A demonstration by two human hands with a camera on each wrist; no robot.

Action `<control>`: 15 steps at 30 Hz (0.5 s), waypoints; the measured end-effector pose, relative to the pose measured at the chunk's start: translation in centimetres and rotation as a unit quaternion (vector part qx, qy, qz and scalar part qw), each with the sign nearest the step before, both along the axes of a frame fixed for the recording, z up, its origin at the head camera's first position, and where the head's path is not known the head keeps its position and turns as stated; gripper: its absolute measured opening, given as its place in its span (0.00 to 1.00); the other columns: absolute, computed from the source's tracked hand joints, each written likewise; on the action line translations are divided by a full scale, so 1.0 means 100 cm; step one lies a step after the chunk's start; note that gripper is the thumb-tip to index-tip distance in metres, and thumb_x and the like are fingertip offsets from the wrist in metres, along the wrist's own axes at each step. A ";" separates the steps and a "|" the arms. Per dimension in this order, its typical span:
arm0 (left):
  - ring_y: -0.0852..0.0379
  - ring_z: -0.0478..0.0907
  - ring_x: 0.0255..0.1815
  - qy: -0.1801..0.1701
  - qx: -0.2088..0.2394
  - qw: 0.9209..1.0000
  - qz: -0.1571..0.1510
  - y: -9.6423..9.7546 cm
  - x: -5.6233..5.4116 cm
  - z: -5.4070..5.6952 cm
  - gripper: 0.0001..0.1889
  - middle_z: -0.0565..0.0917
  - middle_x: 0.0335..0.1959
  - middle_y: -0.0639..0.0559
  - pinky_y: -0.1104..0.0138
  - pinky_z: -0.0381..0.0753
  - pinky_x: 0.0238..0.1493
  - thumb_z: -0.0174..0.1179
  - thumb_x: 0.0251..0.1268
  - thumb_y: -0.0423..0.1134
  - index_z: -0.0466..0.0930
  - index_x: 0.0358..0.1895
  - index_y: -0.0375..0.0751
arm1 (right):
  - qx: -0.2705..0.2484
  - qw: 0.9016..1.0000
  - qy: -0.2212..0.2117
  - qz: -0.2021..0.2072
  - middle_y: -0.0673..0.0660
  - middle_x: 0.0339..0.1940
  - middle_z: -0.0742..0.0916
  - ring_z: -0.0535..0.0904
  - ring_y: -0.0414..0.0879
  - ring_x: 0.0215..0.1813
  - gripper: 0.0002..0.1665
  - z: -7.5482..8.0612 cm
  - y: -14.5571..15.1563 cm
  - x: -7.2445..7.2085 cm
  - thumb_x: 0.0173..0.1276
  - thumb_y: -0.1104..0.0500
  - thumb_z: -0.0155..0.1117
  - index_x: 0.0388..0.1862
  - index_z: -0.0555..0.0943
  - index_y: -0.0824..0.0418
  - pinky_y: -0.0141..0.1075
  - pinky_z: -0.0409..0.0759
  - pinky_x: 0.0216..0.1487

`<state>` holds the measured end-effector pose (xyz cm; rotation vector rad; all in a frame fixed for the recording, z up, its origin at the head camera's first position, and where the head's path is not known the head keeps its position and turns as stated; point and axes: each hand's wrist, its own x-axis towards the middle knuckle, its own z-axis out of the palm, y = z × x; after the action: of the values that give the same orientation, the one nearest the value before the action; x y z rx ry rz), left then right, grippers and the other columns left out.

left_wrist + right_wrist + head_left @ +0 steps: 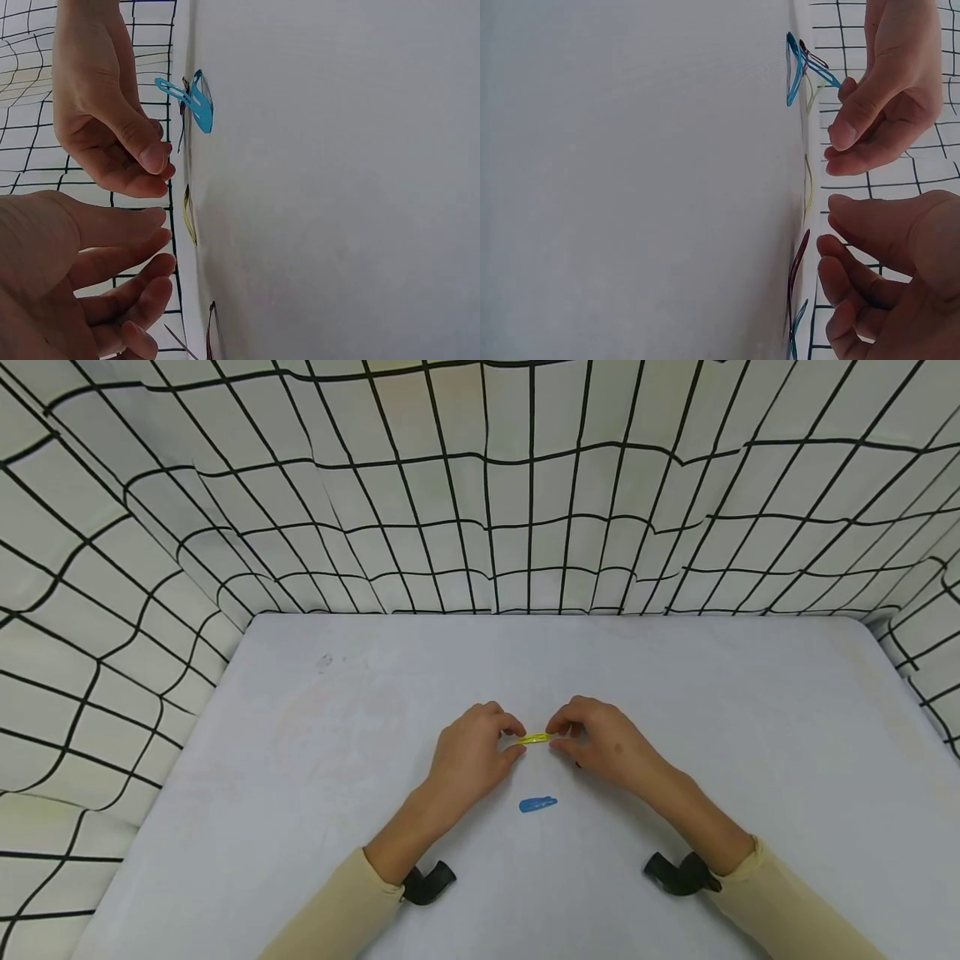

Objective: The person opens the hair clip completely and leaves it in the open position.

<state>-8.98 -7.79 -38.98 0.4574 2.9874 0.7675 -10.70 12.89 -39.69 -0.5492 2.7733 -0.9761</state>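
A yellow snap hair clip (536,738) lies on the white table between both hands. My left hand (472,750) is at its left end, thumb and fingers bent and apart. My right hand (606,739) mirrors it at the right end. Both wrist views show nothing between the fingertips, with the yellow clip (190,216) below them on the table. Closer to me rests a blue hair clip (537,804), standing bent open in the left wrist view. Dark red (796,274) and teal (799,330) clips lie below my right hand; the hands mostly hide them from the head view.
Another dark clip (211,330) shows below my left hand in the left wrist view. White walls with black netting (491,527) rise at the table's back and sides. Black curved pieces (429,883) sit at both cuffs.
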 end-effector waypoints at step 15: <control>0.52 0.81 0.49 -0.027 -0.020 0.999 -0.006 0.005 -0.003 -0.004 0.11 0.86 0.43 0.50 0.58 0.86 0.45 0.75 0.61 0.35 0.91 0.46 0.43 | 0.046 0.999 -0.018 0.013 0.52 0.41 0.86 0.80 0.47 0.47 0.15 -0.003 -0.009 -0.003 0.66 0.60 0.77 0.51 0.88 0.58 0.43 0.82 0.53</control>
<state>-9.26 -7.24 -39.34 0.4454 2.9408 0.7057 -11.00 12.02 -39.95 -0.5481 2.7563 -0.8382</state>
